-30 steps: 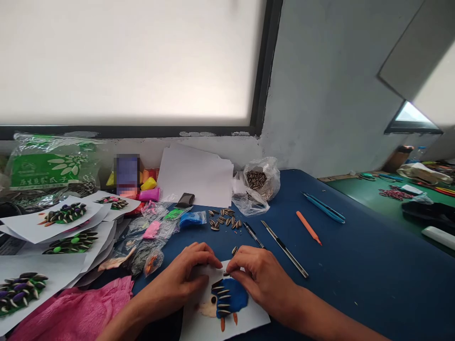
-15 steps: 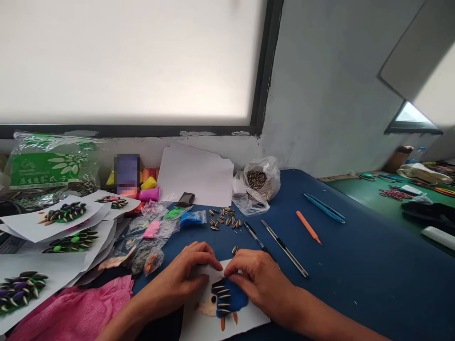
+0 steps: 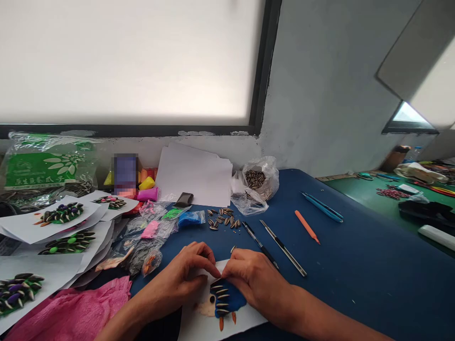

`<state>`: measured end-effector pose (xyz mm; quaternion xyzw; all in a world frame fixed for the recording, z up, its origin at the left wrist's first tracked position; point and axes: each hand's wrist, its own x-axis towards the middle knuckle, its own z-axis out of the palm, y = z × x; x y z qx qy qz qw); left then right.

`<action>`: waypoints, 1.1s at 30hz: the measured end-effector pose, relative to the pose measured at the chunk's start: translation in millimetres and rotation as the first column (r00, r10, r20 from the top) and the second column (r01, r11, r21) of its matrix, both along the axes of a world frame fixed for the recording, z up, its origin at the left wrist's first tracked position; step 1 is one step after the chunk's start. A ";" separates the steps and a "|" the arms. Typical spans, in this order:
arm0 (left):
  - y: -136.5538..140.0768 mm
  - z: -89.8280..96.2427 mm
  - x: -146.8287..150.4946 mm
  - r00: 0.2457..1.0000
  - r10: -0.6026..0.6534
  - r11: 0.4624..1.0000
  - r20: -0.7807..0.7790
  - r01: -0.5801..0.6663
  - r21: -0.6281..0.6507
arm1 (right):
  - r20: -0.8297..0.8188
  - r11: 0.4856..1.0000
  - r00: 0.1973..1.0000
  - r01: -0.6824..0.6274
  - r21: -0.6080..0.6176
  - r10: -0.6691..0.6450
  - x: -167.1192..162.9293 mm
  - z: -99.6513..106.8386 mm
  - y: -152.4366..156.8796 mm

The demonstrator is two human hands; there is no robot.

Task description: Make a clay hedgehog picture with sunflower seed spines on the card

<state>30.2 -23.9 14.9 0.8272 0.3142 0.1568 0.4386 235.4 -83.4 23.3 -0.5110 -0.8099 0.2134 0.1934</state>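
Note:
A white sheet [image 3: 201, 327] lies in front of me with a small clay animal on it: a blue clay body [image 3: 234, 296], a pale face with a black eye, and two orange legs. Several striped sunflower seeds [image 3: 222, 297] stick out of the blue clay in a row. My right hand [image 3: 254, 274] pinches at the top edge of the clay, on a sunflower seed mostly covered by the fingers. From the left, my left hand [image 3: 194, 270] rests on the sheet, thumb and forefinger apart, its forefinger tip close to the right fingertips.
Loose seeds [image 3: 223, 219] lie beyond the hands, before a plastic bag of seeds [image 3: 261, 180]. A pen [image 3: 259, 244], a craft knife [image 3: 284, 248], an orange marker [image 3: 307, 227] and blue tweezers [image 3: 323, 207] lie right. Finished sheets [image 3: 21, 227], clay packets [image 3: 151, 229] and a pink cloth [image 3: 85, 308] crowd the left.
The view has shifted slightly. My right hand has edged a little up and left along the top of the clay, now partly covering the loose seed behind it. My left hand stays nearly still.

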 end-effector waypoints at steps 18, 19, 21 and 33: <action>0.4 -2.5 -1.2 1.000 0.006 1.000 -0.010 -0.006 -0.009 | 0.059 0.998 0.998 -0.037 0.048 0.034 5.4 8.7 -0.1; 0.5 -3.0 -1.3 1.000 0.006 1.000 -0.014 -0.006 -0.010 | 0.041 0.998 0.999 -0.019 0.052 0.017 7.5 11.0 0.4; 0.6 -3.4 -1.4 1.000 0.006 1.000 -0.024 -0.006 -0.009 | 0.026 0.997 0.999 0.041 0.072 -0.043 12.5 14.7 3.3; 0.3 -2.7 -1.7 0.998 0.009 1.000 -0.057 -0.007 0.025 | 0.246 0.979 0.964 0.052 0.198 -0.101 18.9 -3.4 29.7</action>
